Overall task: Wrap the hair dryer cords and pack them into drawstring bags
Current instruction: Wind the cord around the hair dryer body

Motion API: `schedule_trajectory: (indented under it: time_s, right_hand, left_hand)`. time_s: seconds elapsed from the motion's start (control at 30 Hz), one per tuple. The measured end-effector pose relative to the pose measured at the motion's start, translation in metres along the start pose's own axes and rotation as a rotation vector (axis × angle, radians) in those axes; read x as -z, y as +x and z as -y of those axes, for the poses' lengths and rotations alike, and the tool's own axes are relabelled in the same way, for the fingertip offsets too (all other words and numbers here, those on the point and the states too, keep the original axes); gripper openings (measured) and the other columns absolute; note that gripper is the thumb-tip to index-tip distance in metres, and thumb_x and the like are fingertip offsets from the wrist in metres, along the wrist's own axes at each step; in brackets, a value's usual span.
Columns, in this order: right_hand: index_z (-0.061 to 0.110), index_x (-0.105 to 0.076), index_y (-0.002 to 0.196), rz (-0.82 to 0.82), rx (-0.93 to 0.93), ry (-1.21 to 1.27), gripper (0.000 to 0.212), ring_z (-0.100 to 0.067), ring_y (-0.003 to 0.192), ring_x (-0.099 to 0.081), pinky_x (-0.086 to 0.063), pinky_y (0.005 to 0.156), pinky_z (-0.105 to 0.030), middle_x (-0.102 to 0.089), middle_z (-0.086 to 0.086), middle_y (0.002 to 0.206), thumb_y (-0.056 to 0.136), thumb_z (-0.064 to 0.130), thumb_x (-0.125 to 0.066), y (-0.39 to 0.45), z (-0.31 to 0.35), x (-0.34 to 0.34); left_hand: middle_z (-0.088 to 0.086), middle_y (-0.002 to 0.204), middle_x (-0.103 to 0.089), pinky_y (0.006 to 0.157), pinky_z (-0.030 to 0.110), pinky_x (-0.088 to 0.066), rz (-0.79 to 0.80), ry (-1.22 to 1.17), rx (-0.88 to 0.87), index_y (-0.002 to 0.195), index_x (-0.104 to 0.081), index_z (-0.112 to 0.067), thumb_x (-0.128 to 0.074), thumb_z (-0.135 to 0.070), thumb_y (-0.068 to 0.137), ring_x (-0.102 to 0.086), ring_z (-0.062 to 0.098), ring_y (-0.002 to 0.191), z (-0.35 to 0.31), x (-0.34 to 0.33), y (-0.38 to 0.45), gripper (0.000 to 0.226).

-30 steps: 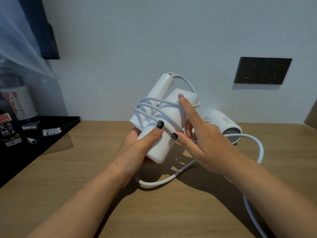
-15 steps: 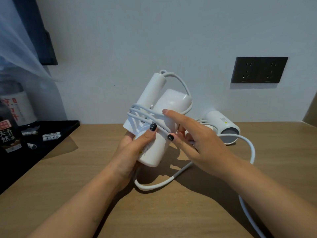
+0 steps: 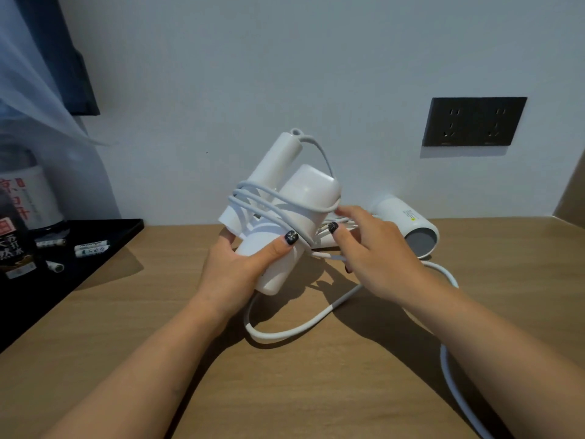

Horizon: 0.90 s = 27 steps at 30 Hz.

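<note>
Above wooden desk (image 3: 316, 391), left hand (image 3: 231, 270) gripping one of two dryers (image 3: 294, 210), right hand (image 3: 376, 255) pinching cord (image 3: 326, 255)

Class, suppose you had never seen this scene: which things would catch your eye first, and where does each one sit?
First, the white hair dryer held up in the middle over the wooden table, its cord looped several times round it. The left hand grips its body from below while the right hand handles the cord beside it. Behind the right hand a second hair dryer lies on the table, below a dark wall socket.
</note>
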State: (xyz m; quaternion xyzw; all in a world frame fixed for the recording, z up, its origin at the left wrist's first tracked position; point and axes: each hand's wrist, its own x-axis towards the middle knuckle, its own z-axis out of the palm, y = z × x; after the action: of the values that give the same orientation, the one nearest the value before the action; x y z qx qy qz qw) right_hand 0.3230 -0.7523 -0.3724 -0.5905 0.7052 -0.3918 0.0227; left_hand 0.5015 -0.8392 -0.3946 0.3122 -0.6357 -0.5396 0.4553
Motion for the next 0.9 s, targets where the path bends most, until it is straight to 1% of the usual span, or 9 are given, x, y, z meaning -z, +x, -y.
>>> schedule_trajectory:
  time_s: [0.03, 0.1, 0.2, 0.33, 0.43, 0.6, 0.77, 0.83, 0.9]
  right_hand:
    - [0.020, -0.062, 0.115, 0.008, -0.032, 0.019, 0.030, -0.017, 0.080, -0.061, -0.043, 0.069, -0.031, -0.058, 0.008, 0.065, 0.099, 0.030, -0.038, 0.001, -0.001, 0.000]
    - [0.014, -0.070, 0.087, 0.022, -0.111, 0.099, 0.036, -0.009, 0.059, -0.057, -0.041, 0.057, -0.027, -0.061, 0.002, 0.059, 0.099, 0.029, -0.039, 0.003, -0.001, 0.003]
    - [0.016, -0.072, 0.074, 0.039, -0.196, 0.126, 0.043, -0.005, 0.046, -0.049, -0.040, 0.054, -0.024, -0.062, 0.001, 0.053, 0.098, 0.035, -0.041, 0.004, 0.001, 0.007]
    - [0.003, -0.072, 0.072, 0.055, -0.207, 0.045, 0.039, -0.008, 0.046, -0.041, -0.034, 0.047, -0.021, -0.057, -0.003, 0.053, 0.092, 0.028, -0.051, 0.005, 0.002, 0.010]
    - [0.012, -0.075, 0.067, 0.038, -0.213, 0.035, 0.033, -0.012, 0.052, -0.044, -0.035, 0.047, -0.022, -0.063, -0.016, 0.062, 0.089, 0.026, -0.056, 0.005, 0.003, 0.010]
    - [0.004, -0.074, 0.074, 0.030, -0.219, -0.031, 0.035, -0.015, 0.056, -0.045, -0.035, 0.051, -0.025, -0.066, -0.021, 0.072, 0.090, 0.029, -0.056, 0.005, 0.001, 0.008]
    - [-0.005, -0.067, 0.072, 0.091, -0.235, 0.031, 0.036, -0.013, 0.054, -0.045, -0.034, 0.051, -0.024, -0.059, -0.014, 0.062, 0.091, 0.022, -0.054, 0.000, 0.004, 0.009]
    - [-0.006, -0.068, 0.072, 0.112, -0.257, 0.076, 0.033, -0.004, 0.045, -0.046, -0.035, 0.047, -0.017, -0.059, -0.006, 0.054, 0.089, 0.017, -0.052, 0.000, 0.009, 0.010]
    - [-0.007, -0.068, 0.074, 0.151, -0.299, 0.133, 0.031, -0.003, 0.045, -0.044, -0.037, 0.052, -0.020, -0.053, 0.005, 0.045, 0.087, 0.014, -0.049, -0.001, 0.014, 0.009]
  left_hand:
    - [-0.009, 0.110, -0.062, 0.072, 0.035, -0.059, 0.002, 0.044, -0.019, 0.107, -0.050, -0.044, -0.090, -0.056, 0.047, -0.064, 0.015, 0.097, 0.001, 0.000, 0.001, 0.072]
    - [-0.012, 0.110, -0.059, 0.075, 0.036, -0.059, -0.003, 0.101, -0.047, 0.105, -0.048, -0.047, -0.084, -0.057, 0.043, -0.062, 0.012, 0.099, 0.002, 0.001, 0.003, 0.072]
    - [-0.011, 0.108, -0.060, 0.069, 0.030, -0.057, 0.008, 0.073, -0.059, 0.105, -0.049, -0.047, -0.083, -0.053, 0.045, -0.063, 0.012, 0.097, 0.004, 0.003, 0.004, 0.069]
    - [-0.004, 0.108, -0.066, 0.059, 0.022, -0.055, 0.053, -0.031, -0.002, 0.109, -0.054, -0.039, -0.078, -0.044, 0.054, -0.068, 0.012, 0.087, 0.003, 0.004, 0.003, 0.060]
    - [-0.002, 0.109, -0.066, 0.058, 0.023, -0.054, 0.062, -0.060, 0.013, 0.111, -0.054, -0.037, -0.076, -0.042, 0.056, -0.070, 0.009, 0.081, 0.003, 0.005, 0.004, 0.059]
    - [-0.010, 0.110, -0.061, 0.064, 0.023, -0.055, 0.069, 0.106, -0.047, 0.108, -0.049, -0.043, -0.081, -0.056, 0.044, -0.062, 0.011, 0.096, 0.005, 0.006, 0.005, 0.072]
    - [-0.018, 0.110, -0.058, 0.079, 0.035, -0.057, 0.049, 0.360, -0.122, 0.115, -0.044, -0.045, -0.078, -0.069, 0.038, -0.059, 0.006, 0.101, 0.007, 0.008, 0.004, 0.088]
    - [-0.020, 0.106, -0.055, 0.076, 0.030, -0.054, 0.006, 0.413, -0.143, 0.118, -0.041, -0.042, -0.085, -0.067, 0.041, -0.057, 0.005, 0.099, 0.006, 0.006, 0.002, 0.092]
    - [-0.024, 0.102, -0.051, 0.070, 0.024, -0.048, -0.054, 0.484, -0.185, 0.119, -0.040, -0.038, -0.086, -0.055, 0.052, -0.053, 0.004, 0.095, 0.004, 0.006, 0.001, 0.083]
